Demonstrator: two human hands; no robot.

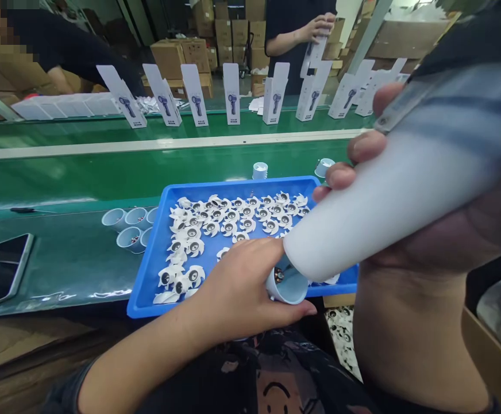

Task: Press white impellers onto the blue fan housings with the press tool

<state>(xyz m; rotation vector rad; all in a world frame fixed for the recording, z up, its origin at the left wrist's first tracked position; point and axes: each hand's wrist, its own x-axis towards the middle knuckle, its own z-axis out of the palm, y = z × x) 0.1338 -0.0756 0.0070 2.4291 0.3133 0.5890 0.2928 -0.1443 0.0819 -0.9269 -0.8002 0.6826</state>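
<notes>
1. My left hand [250, 287] is closed around a light blue cup [292, 288], its open mouth turned toward me, with small metal parts [278, 275] visible inside
2. My right hand [453, 236] is wrapped around a thick white cylindrical tool [384, 201], slanted down so its rounded end is at the cup's mouth; blur keeps me from telling exactly what it touches
3. I have that cup above the near edge of a blue tray [144, 279], which holds many white fan wheels [211, 226]
4. Left of the tray I see grouped blue cups [128, 238], and farther left a phone [3, 269] lying flat
5. Two more cups [259, 170] are just beyond the tray, on the green surface [181, 172]
6. Farther back, open white boxes [232, 95] stand in a row; behind them, one person [291, 52] holds another box [315, 54]
</notes>
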